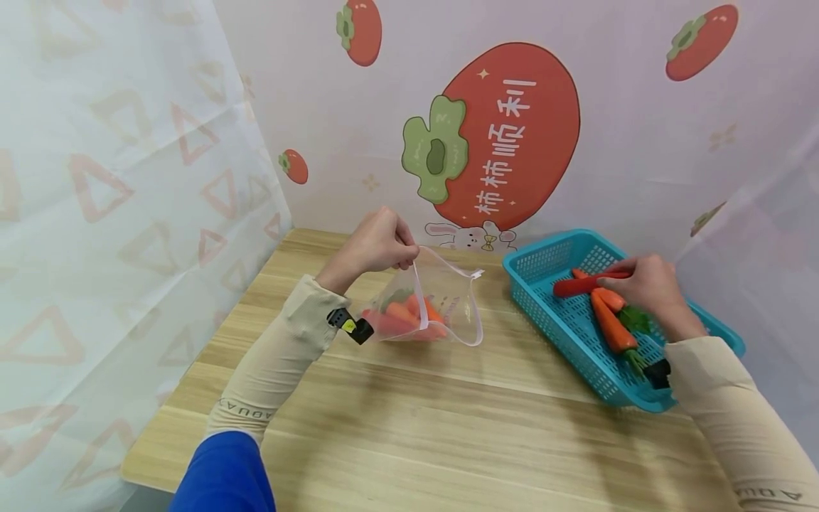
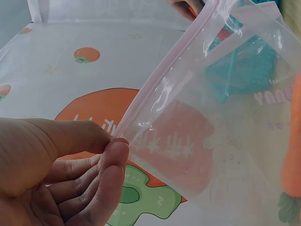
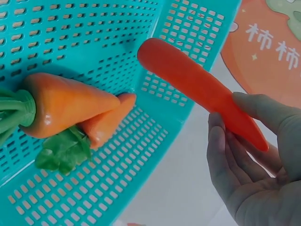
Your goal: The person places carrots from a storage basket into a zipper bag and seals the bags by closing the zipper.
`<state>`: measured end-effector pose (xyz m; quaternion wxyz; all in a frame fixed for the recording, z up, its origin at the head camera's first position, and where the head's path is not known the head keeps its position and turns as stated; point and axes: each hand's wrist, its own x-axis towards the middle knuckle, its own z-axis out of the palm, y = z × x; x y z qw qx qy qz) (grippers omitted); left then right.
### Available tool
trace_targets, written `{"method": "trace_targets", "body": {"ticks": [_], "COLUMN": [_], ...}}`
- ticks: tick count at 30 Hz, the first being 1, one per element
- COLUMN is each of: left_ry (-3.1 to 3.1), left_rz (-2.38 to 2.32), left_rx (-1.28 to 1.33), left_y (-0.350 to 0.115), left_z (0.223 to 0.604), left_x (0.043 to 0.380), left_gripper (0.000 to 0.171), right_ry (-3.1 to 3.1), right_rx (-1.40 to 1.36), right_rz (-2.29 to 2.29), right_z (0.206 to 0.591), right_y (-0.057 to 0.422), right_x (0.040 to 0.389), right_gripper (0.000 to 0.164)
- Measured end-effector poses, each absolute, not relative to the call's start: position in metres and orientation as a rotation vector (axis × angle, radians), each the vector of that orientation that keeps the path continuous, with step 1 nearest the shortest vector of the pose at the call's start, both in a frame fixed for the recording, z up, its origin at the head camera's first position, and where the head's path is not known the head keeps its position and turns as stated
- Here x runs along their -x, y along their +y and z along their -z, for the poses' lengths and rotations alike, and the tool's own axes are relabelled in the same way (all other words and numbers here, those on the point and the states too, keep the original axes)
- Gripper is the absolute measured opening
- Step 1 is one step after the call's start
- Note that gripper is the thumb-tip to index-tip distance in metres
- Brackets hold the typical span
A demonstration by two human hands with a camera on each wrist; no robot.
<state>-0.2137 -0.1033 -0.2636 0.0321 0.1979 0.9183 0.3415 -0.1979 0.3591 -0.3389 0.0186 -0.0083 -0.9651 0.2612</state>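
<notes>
My left hand (image 1: 382,242) pinches the rim of a clear zip bag (image 1: 462,309) between thumb and fingertips. The bag's mouth gapes toward the right, and orange carrots (image 1: 403,311) and something red lie inside, blurred by the plastic. On the right, my right hand (image 1: 651,288) holds a smooth red carrot (image 3: 183,75) by its narrow end, thumb on one side and fingers on the other. That carrot is above the blue-green basket (image 1: 544,313), its blunt end pointing left in the head view. Below it in the basket lie two orange carrots (image 3: 70,103), with green tops.
A wooden table (image 1: 409,419) carries the bag at its middle and the basket at its right. Behind stands a pale backdrop (image 1: 358,128) printed with persimmons, and a patterned sheet (image 1: 128,213) hangs along the left side.
</notes>
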Motion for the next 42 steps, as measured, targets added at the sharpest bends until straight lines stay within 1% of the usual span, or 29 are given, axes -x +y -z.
{"method": "trace_targets", "body": {"ticks": [13, 17, 28, 42], "left_ry": [2.818, 2.819, 2.826, 2.821], "left_rz": [-1.052, -1.049, -1.042, -1.053], "left_rx": [-0.598, -0.595, -0.607, -0.639], "left_y": [-0.103, -0.103, -0.103, -0.104], "left_z": [0.264, 0.264, 0.263, 0.266], "left_x": [0.214, 0.214, 0.214, 0.217], "left_gripper": [0.019, 0.019, 0.02, 0.02], "right_ry": [-2.996, -2.989, -2.972, -2.935], "right_rx": [-0.037, -0.047, -0.078, -0.124], "right_rz": [-0.762, -0.736, -0.717, -0.71], "right_z": [0.324, 0.32, 0.306, 0.289], "right_y": [0.353, 0.353, 0.347, 0.333], "right_x": [0.185, 0.18, 0.162, 0.145], "right_gripper": [0.043, 0.045, 0.046, 0.044]}}
